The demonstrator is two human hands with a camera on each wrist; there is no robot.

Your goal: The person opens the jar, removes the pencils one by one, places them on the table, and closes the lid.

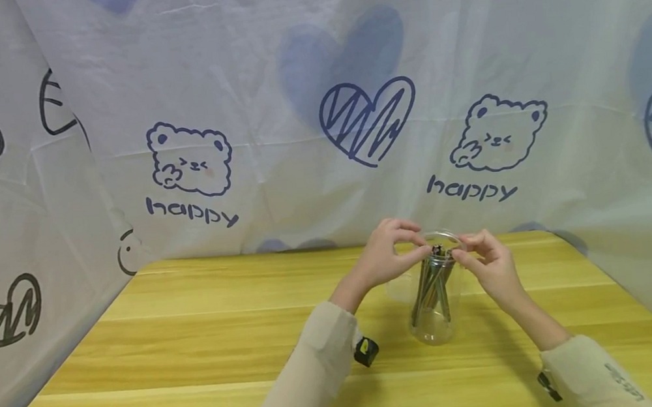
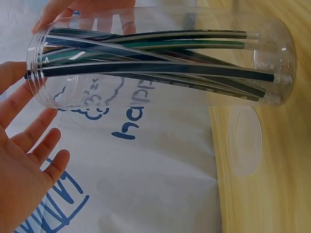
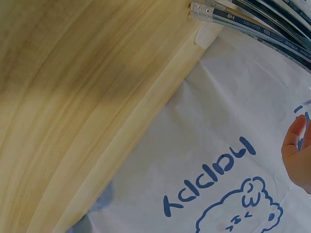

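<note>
A clear plastic jar stands upright on the wooden table, holding several dark green and blue pencils that lean across one another. At its left side my left hand touches the rim with thumb and forefinger; in the left wrist view the left hand has its other fingers spread apart. My right hand is at the opposite side of the rim, thumb and forefinger against it. Pale pencil ends and HB lettering show in the right wrist view, where the right hand is mostly cut off.
A round translucent lid lies on the wooden table behind the jar, slightly left. Behind the table's far edge hangs a white cloth printed with hearts and bears. Another stretch of cloth borders the left side.
</note>
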